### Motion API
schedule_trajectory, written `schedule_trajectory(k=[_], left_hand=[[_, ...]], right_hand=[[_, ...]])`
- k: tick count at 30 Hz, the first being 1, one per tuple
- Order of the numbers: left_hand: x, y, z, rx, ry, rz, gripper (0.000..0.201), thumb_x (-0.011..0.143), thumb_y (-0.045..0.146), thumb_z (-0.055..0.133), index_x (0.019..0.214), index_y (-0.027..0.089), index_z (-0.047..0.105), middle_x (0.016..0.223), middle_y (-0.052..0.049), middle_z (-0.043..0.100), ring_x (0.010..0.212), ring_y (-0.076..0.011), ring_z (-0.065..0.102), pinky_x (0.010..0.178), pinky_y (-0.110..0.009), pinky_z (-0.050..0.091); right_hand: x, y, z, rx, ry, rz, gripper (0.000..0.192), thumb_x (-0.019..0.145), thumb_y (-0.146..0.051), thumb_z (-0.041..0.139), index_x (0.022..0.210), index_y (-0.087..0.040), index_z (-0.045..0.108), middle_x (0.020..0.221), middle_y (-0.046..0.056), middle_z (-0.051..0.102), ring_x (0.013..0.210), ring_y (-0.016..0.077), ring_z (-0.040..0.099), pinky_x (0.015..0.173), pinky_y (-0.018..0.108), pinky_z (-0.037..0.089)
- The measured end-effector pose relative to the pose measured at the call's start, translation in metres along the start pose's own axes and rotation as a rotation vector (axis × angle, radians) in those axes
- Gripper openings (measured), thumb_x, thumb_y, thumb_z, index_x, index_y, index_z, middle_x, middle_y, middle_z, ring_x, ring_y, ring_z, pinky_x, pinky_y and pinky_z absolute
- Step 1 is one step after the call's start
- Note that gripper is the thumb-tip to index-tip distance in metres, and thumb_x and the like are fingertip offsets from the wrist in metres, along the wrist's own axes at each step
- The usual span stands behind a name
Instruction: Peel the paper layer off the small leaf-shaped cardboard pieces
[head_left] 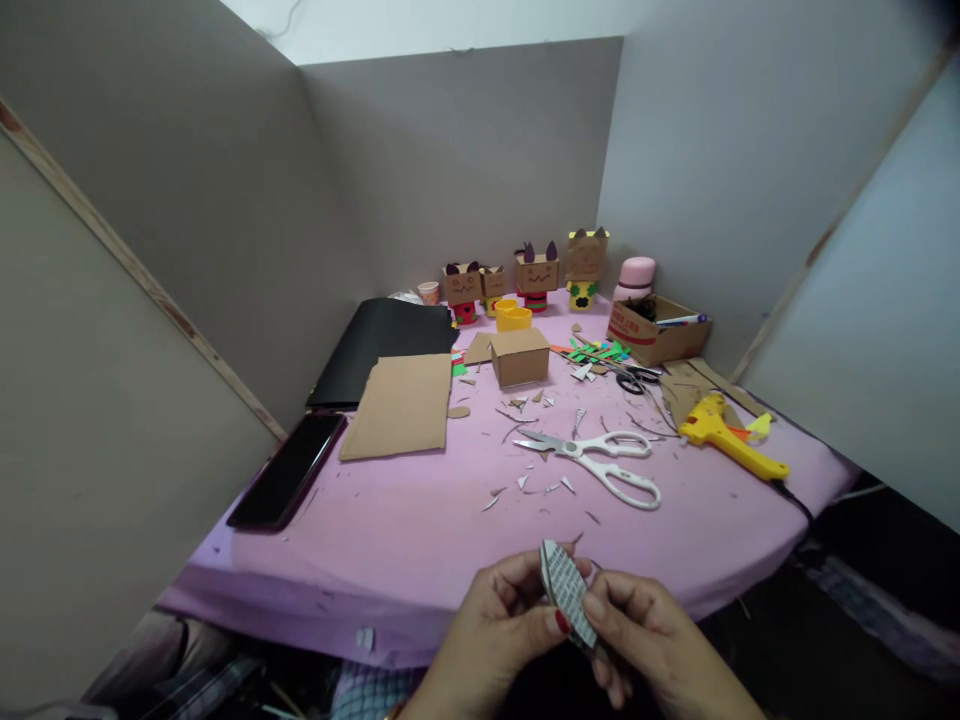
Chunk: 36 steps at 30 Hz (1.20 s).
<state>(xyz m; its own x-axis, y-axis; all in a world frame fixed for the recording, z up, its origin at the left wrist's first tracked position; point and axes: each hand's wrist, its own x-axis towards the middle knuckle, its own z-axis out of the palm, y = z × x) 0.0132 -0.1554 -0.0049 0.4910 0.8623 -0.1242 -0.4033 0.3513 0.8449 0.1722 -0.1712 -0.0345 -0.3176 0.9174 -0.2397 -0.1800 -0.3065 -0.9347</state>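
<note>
Near strip of pink tablecloth (pixel 390 540) lies open. Beyond it: white-handled scissors (pixel 600 460), yellow glue gun (pixel 731 438), black phone (pixel 289 470). Flat brown cardboard sheet (pixel 401 405) covers left-centre.

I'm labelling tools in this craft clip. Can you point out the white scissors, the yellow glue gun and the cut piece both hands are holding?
white scissors (pixel 600 462): head view, on the pivot.
yellow glue gun (pixel 731 440): head view, on its body.
cut piece (pixel 566 590): head view, on its printed face.
</note>
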Motion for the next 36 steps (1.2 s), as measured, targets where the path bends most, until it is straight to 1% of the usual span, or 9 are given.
schedule_trajectory(k=[5, 10, 17, 20, 23, 26, 28, 30, 36], left_hand=[[0.000, 0.002, 0.002, -0.042, 0.006, -0.024, 0.038, 0.060, 0.027, 0.083, 0.097, 0.026, 0.073, 0.095, -0.003, 0.075, 0.086, -0.0141, 0.065, 0.084, -0.028, 0.044], [-0.002, 0.001, -0.001, -0.095, -0.004, -0.045, 0.045, 0.055, 0.028, 0.085, 0.098, 0.025, 0.072, 0.096, -0.004, 0.075, 0.088, -0.0150, 0.066, 0.083, -0.027, 0.045], [-0.002, -0.002, -0.002, -0.134, 0.038, -0.067, 0.040, 0.058, 0.028, 0.084, 0.096, 0.022, 0.073, 0.095, -0.006, 0.075, 0.090, -0.0163, 0.065, 0.083, -0.026, 0.045], [0.000, -0.006, -0.004, -0.165, 0.065, -0.044, 0.038, 0.061, 0.031, 0.082, 0.096, 0.020, 0.073, 0.092, -0.006, 0.075, 0.084, -0.0168, 0.066, 0.082, -0.027, 0.045], [0.004, -0.012, -0.007, -0.146, 0.133, 0.004, 0.043, 0.060, 0.029, 0.083, 0.100, 0.020, 0.071, 0.093, -0.006, 0.076, 0.087, -0.0185, 0.067, 0.082, -0.028, 0.046], [0.008, -0.015, -0.009, -0.102, 0.236, 0.060, 0.046, 0.055, 0.029, 0.085, 0.099, 0.022, 0.072, 0.097, -0.007, 0.076, 0.090, -0.0200, 0.068, 0.082, -0.028, 0.049], [0.008, -0.015, -0.009, -0.088, 0.290, 0.084, 0.046, 0.054, 0.027, 0.086, 0.097, 0.023, 0.073, 0.102, -0.008, 0.076, 0.094, -0.0221, 0.068, 0.085, -0.031, 0.050], [0.007, -0.015, -0.008, -0.061, 0.306, 0.099, 0.044, 0.053, 0.024, 0.086, 0.095, 0.024, 0.073, 0.103, -0.008, 0.075, 0.097, -0.0240, 0.068, 0.087, -0.034, 0.051], [0.008, -0.017, -0.007, 0.040, 0.344, 0.194, 0.040, 0.057, 0.018, 0.083, 0.095, 0.028, 0.073, 0.108, -0.004, 0.074, 0.099, -0.0209, 0.067, 0.086, -0.029, 0.053]], right_hand=[[0.000, -0.001, 0.001, -0.014, -0.030, 0.012, 0.049, 0.072, -0.062, 0.062, 0.059, -0.016, 0.051, 0.041, -0.006, 0.051, 0.032, 0.0036, 0.041, 0.035, 0.014, 0.031], [-0.001, -0.004, 0.003, -0.044, -0.041, -0.015, 0.045, 0.075, -0.058, 0.062, 0.063, -0.015, 0.055, 0.045, -0.006, 0.051, 0.036, 0.0048, 0.043, 0.037, 0.015, 0.034], [-0.004, -0.003, 0.002, -0.114, 0.008, -0.064, 0.043, 0.079, -0.055, 0.059, 0.060, -0.017, 0.051, 0.047, -0.005, 0.053, 0.037, 0.0055, 0.044, 0.040, 0.016, 0.034], [-0.007, -0.010, 0.000, -0.288, 0.178, -0.251, 0.030, 0.085, -0.044, 0.057, 0.069, -0.018, 0.058, 0.056, -0.003, 0.058, 0.047, 0.0090, 0.052, 0.046, 0.018, 0.042], [-0.007, -0.012, -0.004, -0.608, 0.362, -0.634, 0.006, 0.087, -0.023, 0.057, 0.085, -0.021, 0.063, 0.067, -0.002, 0.065, 0.060, 0.0120, 0.062, 0.056, 0.019, 0.049], [-0.002, -0.003, -0.006, -0.924, 0.389, -1.003, 0.018, 0.083, -0.007, 0.058, 0.097, -0.017, 0.062, 0.077, 0.004, 0.072, 0.068, 0.0152, 0.068, 0.065, 0.022, 0.053], [0.001, 0.005, -0.005, -1.082, 0.380, -1.146, 0.023, 0.082, -0.004, 0.059, 0.103, -0.011, 0.060, 0.080, 0.010, 0.074, 0.072, 0.0182, 0.070, 0.067, 0.025, 0.055], [0.003, 0.011, -0.003, -1.174, 0.383, -1.214, 0.023, 0.082, -0.004, 0.059, 0.105, -0.007, 0.059, 0.079, 0.013, 0.075, 0.073, 0.0202, 0.071, 0.066, 0.026, 0.056], [0.010, 0.016, -0.001, -1.305, 0.367, -1.212, 0.028, 0.083, -0.001, 0.055, 0.111, -0.003, 0.055, 0.078, 0.019, 0.075, 0.071, 0.0239, 0.072, 0.062, 0.030, 0.059]])
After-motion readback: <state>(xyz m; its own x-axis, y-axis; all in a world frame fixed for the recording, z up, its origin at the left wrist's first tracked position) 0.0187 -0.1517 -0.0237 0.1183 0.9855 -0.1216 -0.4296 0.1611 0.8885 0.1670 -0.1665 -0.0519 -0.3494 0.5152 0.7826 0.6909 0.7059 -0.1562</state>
